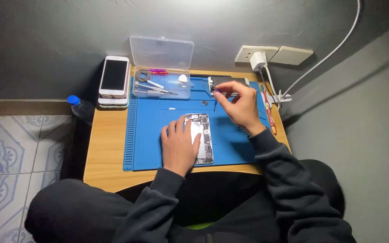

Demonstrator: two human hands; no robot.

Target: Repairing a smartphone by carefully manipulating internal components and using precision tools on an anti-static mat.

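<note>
My left hand [178, 146] lies flat, palm down, fingers loosely spread, on the left half of the opened smartphone [202, 135], pressing it against the blue repair mat [146, 135]; the phone lies face-open near the centre of the mat with its internal boards exposed to the right of my hand. My right hand [240, 105] is raised just beyond the phone, thumb and forefinger pinched on a small blue-handled screwdriver [215, 100], tip pointing down toward the mat. Directly behind this hand, at the far edge of the mat, lies a detached screen assembly [225, 82]. To its left stands a clear plastic tool box [161, 83], lid propped open, holding tweezers and picks. Left of the mat, a stack of smartphones [114, 82] rests on the wooden table [106, 148]. A white charger [258, 60] sits in the wall socket.
</note>
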